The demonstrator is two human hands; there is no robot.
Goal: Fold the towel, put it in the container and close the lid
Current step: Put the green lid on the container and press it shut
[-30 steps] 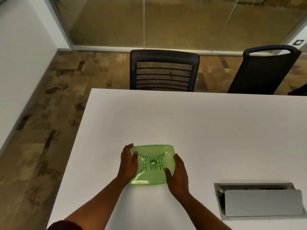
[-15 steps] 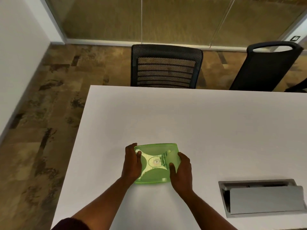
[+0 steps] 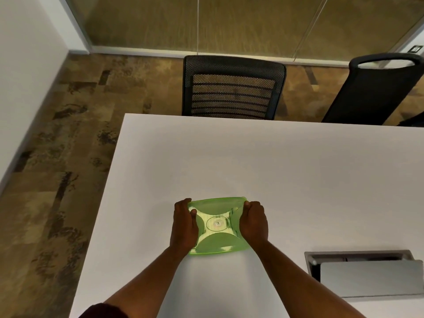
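Note:
A translucent green square container with its lid [image 3: 216, 226] on top rests on the white table [image 3: 263, 161] near the front. The lid has a round centre mark and a pale cross-shaped pattern. My left hand [image 3: 183, 226] clasps the container's left side, thumb lying on the lid. On the opposite side my right hand [image 3: 253, 222] wraps the right edge. The towel cannot be made out; only a pale shape shows through the lid.
A metal cable hatch [image 3: 367, 271] with its flap raised is set into the table at the right front. Two black chairs [image 3: 232, 88] [image 3: 376, 88] stand behind the far edge. The table's left edge drops to patterned carpet [image 3: 57, 180].
The lid has gone from tilted to lying flat on the container. My right hand moved from the near right corner up to the right side.

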